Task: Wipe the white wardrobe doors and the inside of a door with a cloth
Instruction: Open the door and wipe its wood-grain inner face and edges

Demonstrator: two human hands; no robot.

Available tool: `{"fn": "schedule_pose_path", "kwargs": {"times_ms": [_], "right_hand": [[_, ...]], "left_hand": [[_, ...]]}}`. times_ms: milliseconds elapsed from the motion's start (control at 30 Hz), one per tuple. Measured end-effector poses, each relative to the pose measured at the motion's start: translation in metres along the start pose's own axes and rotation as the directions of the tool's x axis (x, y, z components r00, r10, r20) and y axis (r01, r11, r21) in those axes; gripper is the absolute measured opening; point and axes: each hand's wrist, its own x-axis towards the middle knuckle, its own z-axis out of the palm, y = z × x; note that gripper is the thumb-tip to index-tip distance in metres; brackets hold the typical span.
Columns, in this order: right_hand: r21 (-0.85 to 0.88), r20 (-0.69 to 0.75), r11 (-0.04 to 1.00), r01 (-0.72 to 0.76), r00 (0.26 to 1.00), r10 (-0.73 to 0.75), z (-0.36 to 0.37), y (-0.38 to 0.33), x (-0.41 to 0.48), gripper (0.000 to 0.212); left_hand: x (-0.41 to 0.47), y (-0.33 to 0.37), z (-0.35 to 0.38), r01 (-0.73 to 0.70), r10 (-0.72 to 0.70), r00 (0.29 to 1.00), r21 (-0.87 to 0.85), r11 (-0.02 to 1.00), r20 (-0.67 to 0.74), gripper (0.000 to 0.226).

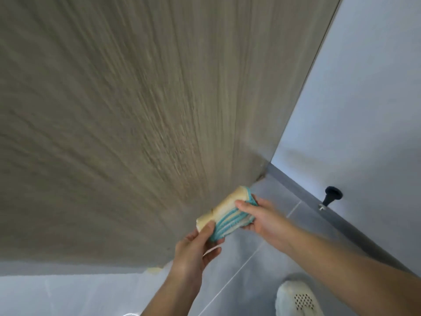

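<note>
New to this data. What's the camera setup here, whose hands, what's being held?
There is no machine here: a person wears one wide-angle camera on the head, looking forward and down, so the single picture is that person's own view, with some motion blur.

Both bare arms reach in from the bottom. The left hand and the right hand hold a folded cloth between them, one at each end; it is yellow on one side with teal and white stripes on the other.

The big wood-grain panel filling the view appears to be the inside face of an open wardrobe door. The cloth seems to sit just in front of its lower part; actual contact is hard to judge.

To the right is a pale wall with a black doorstop near its base. Below is a grey tiled floor and one white shoe.
</note>
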Motion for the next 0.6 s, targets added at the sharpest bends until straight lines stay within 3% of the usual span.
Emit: {"fn": "schedule_pose_path", "kwargs": {"times_ms": [133, 233, 400, 600], "right_hand": [[-0.079, -0.127, 0.976, -0.202, 0.973, 0.191, -0.025, 0.038, 0.051, 0.017], [-0.135, -0.23, 0.943, -0.303, 0.936, 0.268, -0.028, 0.06, 0.091, 0.023], [-0.178, -0.351, 0.916, -0.36, 0.893, 0.283, -0.017, 0.089, 0.145, 0.035], [-0.179, -0.456, 0.917, -0.356, 0.856, 0.244, -0.005, 0.1, 0.166, 0.038]], "left_hand": [[0.061, -0.032, -0.001, 0.143, -0.14, 0.988, 0.053, 0.988, -0.059, 0.014], [0.096, -0.047, 0.0, 0.242, -0.24, 0.963, -0.001, 0.97, -0.121, 0.013], [0.133, -0.056, 0.005, 0.292, -0.353, 0.915, -0.283, 0.914, -0.194, 0.014], [0.151, -0.06, 0.005, 0.271, -0.362, 0.908, -0.362, 0.892, -0.213, 0.013]]}}
